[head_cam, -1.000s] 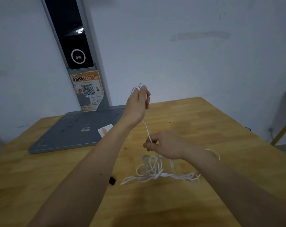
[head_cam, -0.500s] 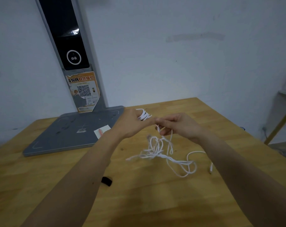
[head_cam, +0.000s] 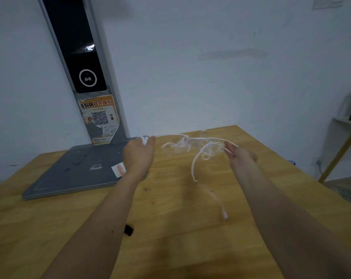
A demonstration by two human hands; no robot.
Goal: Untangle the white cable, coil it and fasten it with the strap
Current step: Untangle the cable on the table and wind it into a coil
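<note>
Untangling stage, not finished yet. Left hand [head_cam: 139, 155] is gripping a small bunch of white cable [head_cam: 192, 140] turns at its fingertips, fingers curled round them, held up just above the table's [head_cam: 170, 238] far edge near the grey stand base [head_cam: 74, 174]. Right hand [head_cam: 238, 156] is pinching the cable betw thumb and fingers, well apart from the left, w/ a strand running roughly straight betw the two hands. Hanging under that strand is a loose knotty clump, blurred so can't count loops or tell how tight it is. One long tail is dropping from the clump toward the table, ending in what looks like a plug [head_cam: 224, 214], also blurred; can't tell if it is touching the wood. So cable is mostly in the air betw the hands, none of it lying flat that I can see. Judging progress: coil maybe just started at the left hand (few turns only), tangle in the middle is still there, so step 1 is only partly done and proper coiling is mostly left. Strap [head_cam: 128, 230], small black thing, is lying on the table near the left forearm, untouched, so fastening is not begun. Remaining, as I read it: shake or pick out the clump, wind the rest onto the left-hand turns, grab the strap, wrap it. Risk: pulling hands apart could be tightening the knot.
</note>
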